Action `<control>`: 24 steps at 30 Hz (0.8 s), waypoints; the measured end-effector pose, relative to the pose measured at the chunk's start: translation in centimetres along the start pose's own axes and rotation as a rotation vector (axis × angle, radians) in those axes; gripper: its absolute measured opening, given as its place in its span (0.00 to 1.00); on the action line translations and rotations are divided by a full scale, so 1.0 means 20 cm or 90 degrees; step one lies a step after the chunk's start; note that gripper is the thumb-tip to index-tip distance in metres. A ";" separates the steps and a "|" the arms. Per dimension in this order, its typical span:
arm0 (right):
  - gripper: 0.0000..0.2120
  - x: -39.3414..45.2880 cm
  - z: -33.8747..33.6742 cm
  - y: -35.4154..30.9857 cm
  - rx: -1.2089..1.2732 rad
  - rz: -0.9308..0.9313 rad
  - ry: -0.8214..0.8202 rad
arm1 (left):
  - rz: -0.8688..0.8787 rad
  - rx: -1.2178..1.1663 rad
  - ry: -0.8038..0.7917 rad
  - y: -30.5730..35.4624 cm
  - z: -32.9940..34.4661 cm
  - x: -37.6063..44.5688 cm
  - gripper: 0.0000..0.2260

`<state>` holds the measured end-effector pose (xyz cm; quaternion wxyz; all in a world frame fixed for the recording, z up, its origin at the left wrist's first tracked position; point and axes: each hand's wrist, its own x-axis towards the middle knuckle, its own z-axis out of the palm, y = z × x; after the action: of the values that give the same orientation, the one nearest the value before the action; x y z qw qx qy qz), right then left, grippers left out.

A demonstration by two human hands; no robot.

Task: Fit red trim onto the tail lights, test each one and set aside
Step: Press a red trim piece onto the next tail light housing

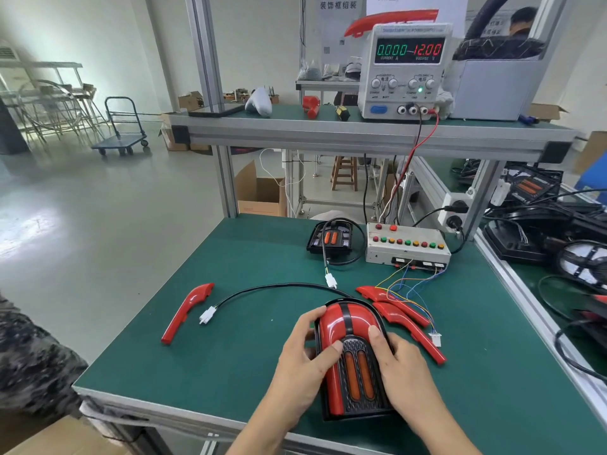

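Observation:
A black tail light (356,372) with two orange lenses lies on the green mat near the front edge, red trim (348,318) arched over its top. My left hand (303,362) grips its left side, thumb on the left trim strip. My right hand (399,366) holds the right side, thumb pressing the right trim. Its black cable curves left to a white plug (207,315). A loose red trim piece (187,311) lies to the left; more red trim pieces (402,311) lie to the right. A second tail light (330,239) sits at the back.
A grey test box (407,246) with coloured buttons stands at the back, thin coloured wires running to a white connector (436,339). A power supply (405,70) on the upper shelf reads 0.000 and 12.00. More tail lights and cables (545,224) crowd the right bench.

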<state>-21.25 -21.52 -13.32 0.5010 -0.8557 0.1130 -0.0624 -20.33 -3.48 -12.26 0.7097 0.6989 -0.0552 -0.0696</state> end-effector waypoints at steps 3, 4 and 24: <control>0.29 0.00 -0.02 -0.01 0.004 -0.005 -0.035 | -0.056 -0.085 -0.058 -0.02 -0.02 0.01 0.28; 0.30 0.01 -0.03 -0.02 -0.001 -0.010 -0.046 | -0.074 -0.127 -0.083 -0.02 -0.03 0.01 0.31; 0.12 -0.37 0.07 -0.14 0.336 0.236 -0.107 | -0.121 -0.422 0.030 0.01 0.15 0.02 0.23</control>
<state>-27.70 -17.20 -11.56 0.7158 -0.6634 0.2051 0.0738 -20.54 -6.54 -12.08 0.8896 0.4338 0.0524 -0.1332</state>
